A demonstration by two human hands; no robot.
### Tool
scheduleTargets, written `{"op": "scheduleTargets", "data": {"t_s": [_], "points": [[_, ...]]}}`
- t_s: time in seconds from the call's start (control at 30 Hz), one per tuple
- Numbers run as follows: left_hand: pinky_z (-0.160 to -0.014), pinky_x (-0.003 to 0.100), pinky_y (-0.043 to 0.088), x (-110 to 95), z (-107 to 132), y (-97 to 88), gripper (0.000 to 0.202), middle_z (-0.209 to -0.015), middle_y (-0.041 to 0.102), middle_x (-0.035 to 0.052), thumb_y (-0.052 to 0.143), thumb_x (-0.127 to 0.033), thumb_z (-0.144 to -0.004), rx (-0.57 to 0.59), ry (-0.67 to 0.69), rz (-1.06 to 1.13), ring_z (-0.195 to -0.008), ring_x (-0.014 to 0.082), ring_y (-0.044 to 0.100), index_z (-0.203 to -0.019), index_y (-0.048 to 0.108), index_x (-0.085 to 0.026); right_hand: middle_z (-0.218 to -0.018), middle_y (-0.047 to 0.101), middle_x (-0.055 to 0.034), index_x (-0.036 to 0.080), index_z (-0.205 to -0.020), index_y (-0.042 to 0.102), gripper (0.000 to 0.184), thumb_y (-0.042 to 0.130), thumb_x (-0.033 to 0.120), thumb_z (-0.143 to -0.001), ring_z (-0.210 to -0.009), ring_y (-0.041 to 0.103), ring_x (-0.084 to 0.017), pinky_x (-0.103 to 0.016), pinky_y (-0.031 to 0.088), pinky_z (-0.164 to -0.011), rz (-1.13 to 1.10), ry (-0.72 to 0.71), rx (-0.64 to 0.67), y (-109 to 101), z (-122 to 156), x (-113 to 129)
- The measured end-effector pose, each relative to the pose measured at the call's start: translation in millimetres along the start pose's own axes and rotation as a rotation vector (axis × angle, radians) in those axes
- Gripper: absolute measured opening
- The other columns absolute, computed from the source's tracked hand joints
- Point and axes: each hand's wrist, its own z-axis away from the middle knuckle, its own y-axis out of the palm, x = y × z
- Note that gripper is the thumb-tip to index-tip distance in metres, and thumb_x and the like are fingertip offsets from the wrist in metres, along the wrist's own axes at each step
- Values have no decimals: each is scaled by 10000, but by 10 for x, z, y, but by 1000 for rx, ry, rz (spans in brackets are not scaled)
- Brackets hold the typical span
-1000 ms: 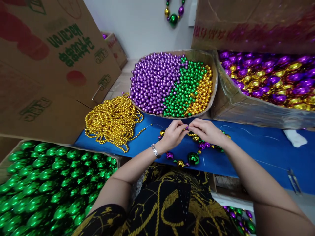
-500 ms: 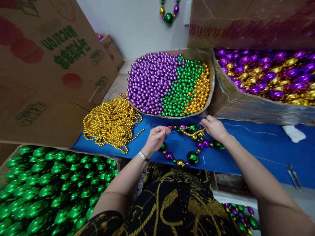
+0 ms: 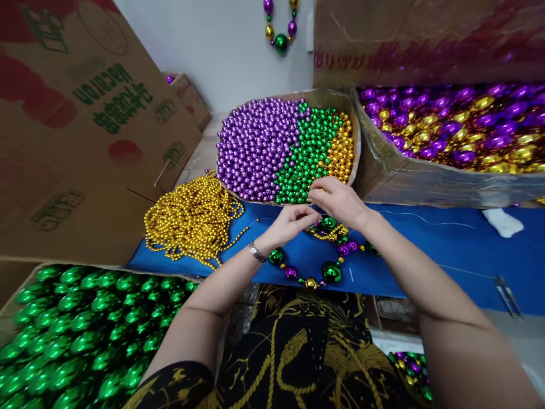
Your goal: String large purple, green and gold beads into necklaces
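1. Fingers of the left hand (image 3: 292,222) are closed in a pinch on a fine pale thread (image 3: 312,209), mid-frame; those of the right hand (image 3: 338,199) curl just above, and I cannot tell whether they grip anything.
2. Lower centre: a black garment (image 3: 298,352) printed with gold rope and tassel motifs.
3. Lower left: smooth, mirror-glossy green oval beads (image 3: 85,341) in an open carton.
4. Below the hands, a strand of shiny purple, green and gold balls (image 3: 332,272) curves over the blue table covering (image 3: 426,255).
5. Right edge: slim metal snips (image 3: 507,296); further up, a crumpled white cloth (image 3: 503,222).
6. Left of centre: a tangled heap of small gold bead chains (image 3: 193,218).
7. Left: a brown cardboard box (image 3: 97,199) with tilted green lettering, "Macaron", beside characters I cannot read.
8. Upper middle: a rounded cardboard bin (image 3: 356,159) of small purple, green and gold beads.
9. Upper right: a tape-wrapped carton (image 3: 468,184) of purple and gold ovals; red print behind is illegible.
10. Top: a multicoloured bead necklace (image 3: 280,43) against a pale wall.
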Motion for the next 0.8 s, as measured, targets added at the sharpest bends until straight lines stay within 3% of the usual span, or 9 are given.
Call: {"op": "scheduleTargets", "data": {"t_s": [0.13,0.27,0.47,0.6,0.67,0.8], "points": [[-634,220,485,48,54,-40,293,-849,702,41,723,-428,-820,-93,21,122,-656,80,591,-854,720,-137,-1188,663,-81,220,-1129,651,231,469,277,-1000,-1112,618,-196,-379,531,-945,-149,139,-150,95,181,17],[-649,220,496,100,71,-92,288,-808,690,35,759,-416,-797,-83,11,201,-661,85,614,-848,728,-134,-1048,706,-44,212,-1195,629,257,526,292,-975,-817,660,-128,-280,540,-748,-440,146,13,188,380,52],[-651,218,499,119,65,-87,310,-794,695,39,779,-431,-770,-127,-28,226,-669,95,615,-861,738,-138,-787,703,-8,183,-947,696,224,552,354,-947,-636,594,-102,-233,446,-610,-549,329,69,239,440,112],[-638,212,475,118,50,-67,288,-781,690,32,767,-418,-786,-148,12,204,-656,85,590,-862,739,-142,-826,722,-9,193,-1165,641,311,578,382,-926,-645,634,-120,-234,467,-591,-703,451,129,283,481,188],[-630,212,460,110,52,-49,286,-740,672,23,762,-419,-793,-133,48,172,-642,83,571,-849,741,-140,-865,730,-18,204,-1217,625,326,576,322,-918,-688,655,-136,-249,487,-631,-636,431,113,379,465,209],[-644,220,456,128,77,-22,285,-719,664,20,756,-422,-801,-128,90,115,-645,86,560,-841,748,-140,-940,716,-61,212,-1071,713,235,524,236,-933,-839,658,-178,-296,501,-757,-388,337,-24,539,402,202]]}}
